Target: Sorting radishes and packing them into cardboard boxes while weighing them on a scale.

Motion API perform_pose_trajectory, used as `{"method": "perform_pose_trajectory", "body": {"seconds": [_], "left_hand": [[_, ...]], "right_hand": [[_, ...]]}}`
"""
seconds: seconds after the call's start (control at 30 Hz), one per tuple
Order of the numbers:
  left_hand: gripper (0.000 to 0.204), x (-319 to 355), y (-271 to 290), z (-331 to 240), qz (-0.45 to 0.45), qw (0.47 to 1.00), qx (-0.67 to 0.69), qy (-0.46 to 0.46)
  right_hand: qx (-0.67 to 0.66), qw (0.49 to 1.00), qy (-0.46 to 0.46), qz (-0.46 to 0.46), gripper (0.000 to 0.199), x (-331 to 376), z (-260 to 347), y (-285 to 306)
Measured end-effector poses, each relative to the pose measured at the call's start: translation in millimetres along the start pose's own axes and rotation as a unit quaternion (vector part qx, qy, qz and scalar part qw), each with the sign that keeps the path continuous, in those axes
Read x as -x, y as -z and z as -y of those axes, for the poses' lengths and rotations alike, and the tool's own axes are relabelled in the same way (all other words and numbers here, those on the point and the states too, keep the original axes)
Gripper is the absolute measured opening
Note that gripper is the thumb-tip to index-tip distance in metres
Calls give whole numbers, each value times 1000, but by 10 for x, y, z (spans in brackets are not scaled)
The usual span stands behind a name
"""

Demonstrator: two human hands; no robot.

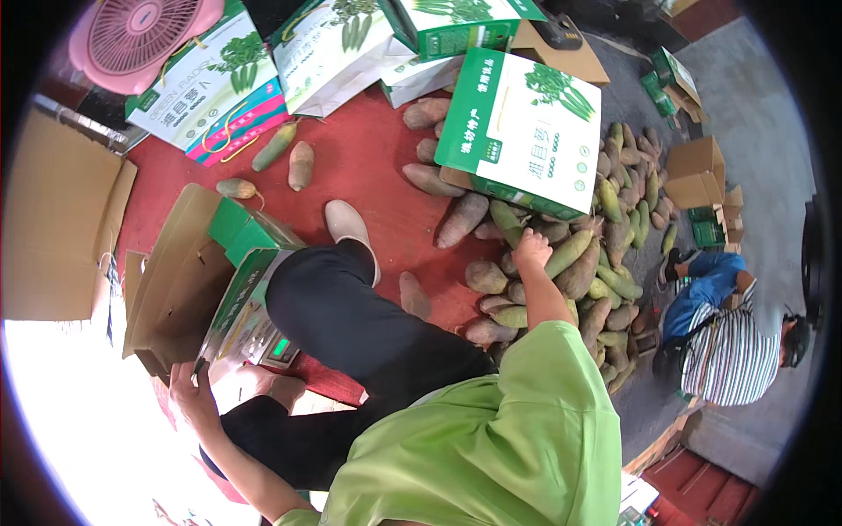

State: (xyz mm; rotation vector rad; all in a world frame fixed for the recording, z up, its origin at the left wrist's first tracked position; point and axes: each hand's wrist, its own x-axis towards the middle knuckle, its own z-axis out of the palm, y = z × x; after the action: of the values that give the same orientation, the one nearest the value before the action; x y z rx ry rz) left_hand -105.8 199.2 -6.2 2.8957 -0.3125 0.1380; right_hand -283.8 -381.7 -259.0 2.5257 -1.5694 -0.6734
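My right hand (532,252) reaches into a heap of radishes on the right, its fingers closed round the near end of a green radish (506,223). That radish lies beside a green and white printed carton resting on the heap. At the lower left, my left hand (193,394) grips the near edge of an open cardboard carton (175,272), brown inside and green and white outside. A small dark piece shows at its fingertips; I cannot tell what it is. The carton stands by a scale (281,349) with a lit green display, partly hidden by my leg.
A closed green and white carton (535,123) sits on the radish heap (605,263). Loose radishes (301,166) lie on the red floor covering (351,158). Gift bags (210,96) and a pink fan (145,35) stand at the far left. A person (728,342) in stripes crouches at right.
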Motion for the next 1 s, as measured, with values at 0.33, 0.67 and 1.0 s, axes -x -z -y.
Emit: {"method": "perform_pose_trajectory", "body": {"seconds": [0.33,0.67,1.0], "left_hand": [[7,20,12,-26,-21,999,44,9],[6,73,2,116,7,998,48,30],[5,111,76,63,5,1000,-23,1]], "right_hand": [[-508,837,-23,201,44,255,-58,-524],[-657,651,73,373,38,884,443,645],[-469,630,565,252,59,1789,1728,3220]]}}
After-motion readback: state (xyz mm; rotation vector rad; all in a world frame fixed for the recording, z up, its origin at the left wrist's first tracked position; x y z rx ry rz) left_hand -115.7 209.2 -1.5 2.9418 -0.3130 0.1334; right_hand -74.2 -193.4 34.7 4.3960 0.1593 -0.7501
